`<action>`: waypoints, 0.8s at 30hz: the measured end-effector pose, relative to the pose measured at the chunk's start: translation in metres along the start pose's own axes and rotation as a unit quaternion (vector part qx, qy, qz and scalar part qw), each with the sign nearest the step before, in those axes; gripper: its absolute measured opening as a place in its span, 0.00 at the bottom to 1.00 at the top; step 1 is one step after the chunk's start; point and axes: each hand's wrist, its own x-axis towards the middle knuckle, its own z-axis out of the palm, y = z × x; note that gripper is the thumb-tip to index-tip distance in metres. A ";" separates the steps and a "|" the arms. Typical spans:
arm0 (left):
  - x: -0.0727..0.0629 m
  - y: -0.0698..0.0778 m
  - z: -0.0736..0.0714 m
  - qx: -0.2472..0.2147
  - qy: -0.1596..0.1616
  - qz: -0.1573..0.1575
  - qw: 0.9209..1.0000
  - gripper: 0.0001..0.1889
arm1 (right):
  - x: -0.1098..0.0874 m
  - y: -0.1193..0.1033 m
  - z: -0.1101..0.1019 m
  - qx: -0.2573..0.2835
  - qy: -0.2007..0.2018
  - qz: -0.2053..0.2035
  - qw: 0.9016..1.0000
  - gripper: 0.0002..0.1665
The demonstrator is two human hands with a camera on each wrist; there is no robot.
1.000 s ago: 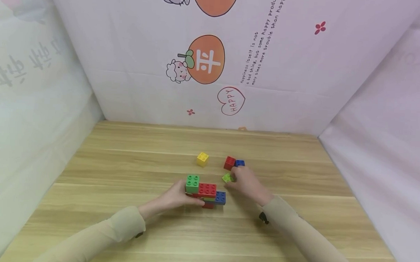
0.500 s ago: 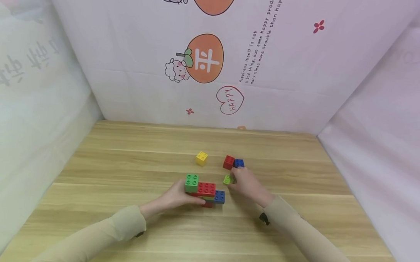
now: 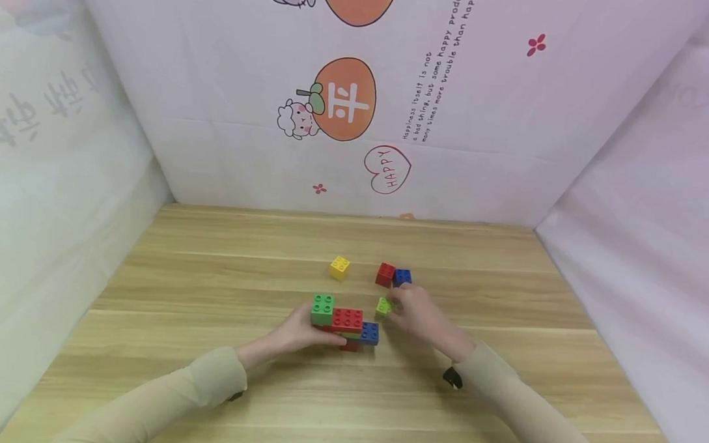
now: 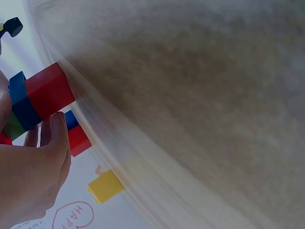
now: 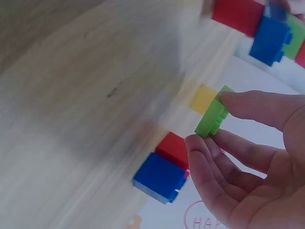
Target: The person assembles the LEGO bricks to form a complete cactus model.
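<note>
Over grained wood (image 3: 211,282), hands (image 3: 296,330) (image 3: 420,315) gripping studded stack (image 3: 348,320), thin lime brick (image 5: 208,119)

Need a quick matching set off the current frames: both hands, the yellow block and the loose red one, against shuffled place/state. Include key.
1. Yellow block
2. Right hand
3. Loose red block
4. Left hand

A. Pinching the lime block
B. Beside the loose blue block
C. Holding the stack
D. Standing alone

Pairs: 1-D, 2-A, 3-B, 4-C
</note>
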 end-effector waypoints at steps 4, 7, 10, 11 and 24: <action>0.001 -0.001 0.001 0.005 0.001 0.005 1.000 0.32 | -0.008 -0.005 -0.006 0.001 0.019 -0.025 1.000 0.16; 0.002 -0.001 0.002 0.001 0.002 0.006 1.000 0.32 | -0.014 -0.010 -0.012 0.003 0.025 -0.034 0.999 0.15; 0.002 -0.001 0.002 -0.003 0.001 0.011 1.000 0.34 | -0.018 -0.016 -0.017 0.006 0.025 -0.039 0.999 0.16; 0.002 0.000 0.002 -0.004 0.001 0.010 1.000 0.35 | -0.020 -0.017 -0.019 0.007 0.024 -0.041 0.999 0.16; 0.001 0.000 0.005 -0.026 0.005 -0.003 1.000 0.39 | -0.034 -0.027 -0.028 0.013 0.029 -0.100 0.994 0.17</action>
